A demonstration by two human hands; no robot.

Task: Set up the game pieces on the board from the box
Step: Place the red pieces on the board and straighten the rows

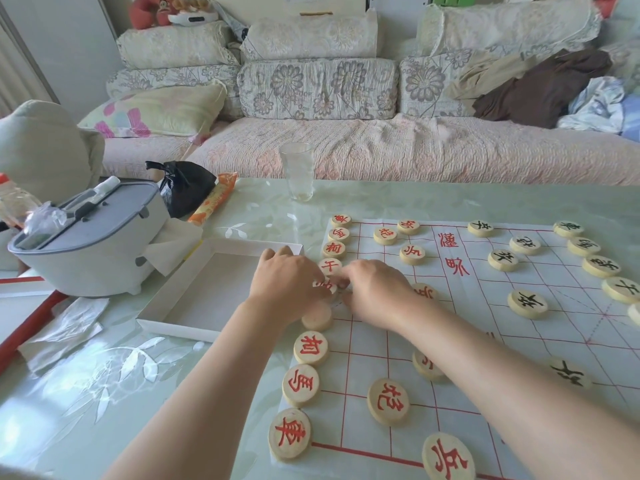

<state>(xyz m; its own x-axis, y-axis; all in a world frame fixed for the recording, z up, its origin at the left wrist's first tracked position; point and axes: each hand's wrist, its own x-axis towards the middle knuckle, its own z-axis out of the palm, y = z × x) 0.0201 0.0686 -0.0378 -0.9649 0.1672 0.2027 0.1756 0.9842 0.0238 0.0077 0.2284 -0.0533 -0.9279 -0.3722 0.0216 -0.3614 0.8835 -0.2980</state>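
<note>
A white paper board (460, 341) with red grid lines lies on the table. Round wooden pieces with red characters (311, 348) line its left edge, and pieces with black characters (527, 304) stand on the right side. The white box (207, 299) sits left of the board with no pieces visible inside. My left hand (284, 289) and my right hand (375, 292) meet at the middle of the red back row. My left fingers rest on a red piece (325, 286) there. What my right fingertips hold is hidden.
A clear glass (297, 171) stands at the table's far edge. A grey lidded container (93, 237), a black bag (187, 188) and an orange packet (214, 199) sit to the left. Crumpled tissue (65, 327) lies near the box. A sofa is behind.
</note>
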